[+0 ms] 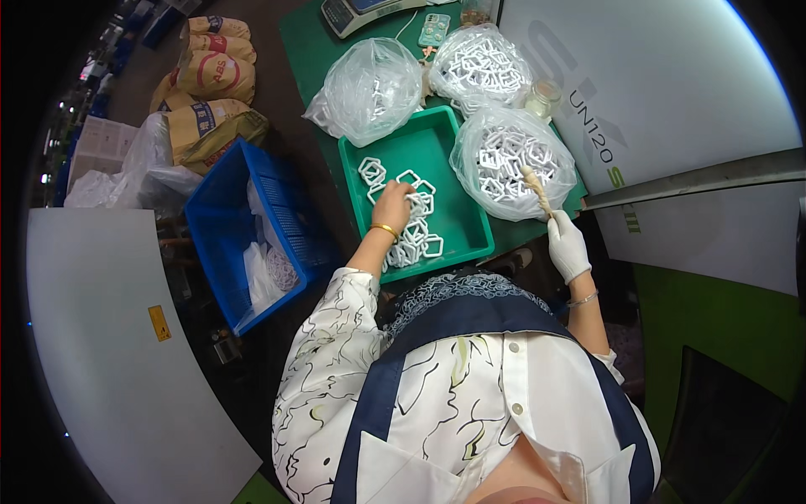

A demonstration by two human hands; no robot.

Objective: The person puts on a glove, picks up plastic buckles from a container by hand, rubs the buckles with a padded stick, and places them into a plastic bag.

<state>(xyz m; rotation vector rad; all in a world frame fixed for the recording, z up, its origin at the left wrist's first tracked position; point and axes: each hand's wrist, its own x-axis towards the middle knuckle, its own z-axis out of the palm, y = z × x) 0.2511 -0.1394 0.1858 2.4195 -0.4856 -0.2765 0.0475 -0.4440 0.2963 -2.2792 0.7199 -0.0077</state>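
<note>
My bare left hand (390, 206) reaches into a green tray (462, 225), its bent fingers closed on one of the white angular plastic rings. More of these white rings (411, 244) lie in a loose heap along the tray's left and near side. My right hand (568, 246), in a white glove, is closed round the lower end of a slim stick-like tool (535, 186) wrapped in beige material. The tool's tip points up over an open clear bag (470, 160) filled with white rings. What the tool ends in cannot be made out.
A tied-looking clear bag (361, 92) and another bag of white pieces (478, 67) stand behind the tray. A glass jar (544, 98), a phone (434, 30) and a scale (353, 15) are farther back. At left sits a blue crate (243, 286); a white machine (672, 76) rises at right.
</note>
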